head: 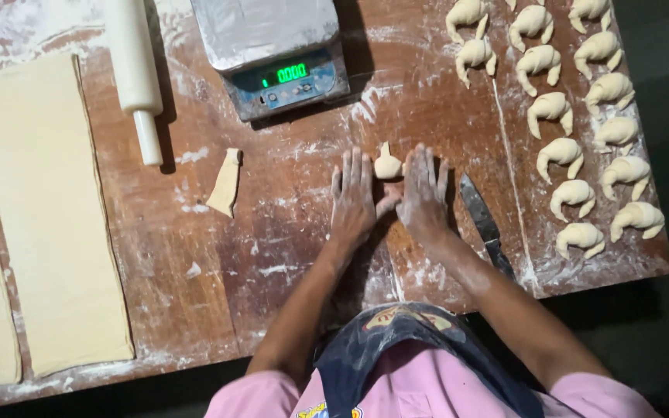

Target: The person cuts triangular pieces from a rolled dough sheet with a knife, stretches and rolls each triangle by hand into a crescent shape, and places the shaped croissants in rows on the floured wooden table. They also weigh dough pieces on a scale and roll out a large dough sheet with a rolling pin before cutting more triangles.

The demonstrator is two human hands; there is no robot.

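Both hands lie flat and open on the floured wooden counter, palms down, fingers stretched away from the body. The left hand and the right hand sit side by side, their thumbs meeting between them. Neither grips anything. A small roll of raw dough rests on the counter in the gap between the two hands, just beyond the thumbs, and the inner fingertips of both hands touch or nearly touch its sides; which cannot be told for sure. Both hands and forearms are dusted with flour.

Just beside the right hand, on its outer side, a knife lies on the counter with its blade pointing away from the person. Beyond the knife, rows of shaped raw croissants fill the right end of the counter, curved and set near one another.

Beyond the hands stands a digital kitchen scale with a lit green display and a foil-covered platform. To its left lies a pale rolling pin. A cut triangle of dough lies well apart to the left of the left hand. Two long flat sheets of dough cover the left end of the counter, side by side. The person wears a pink top and a dark apron
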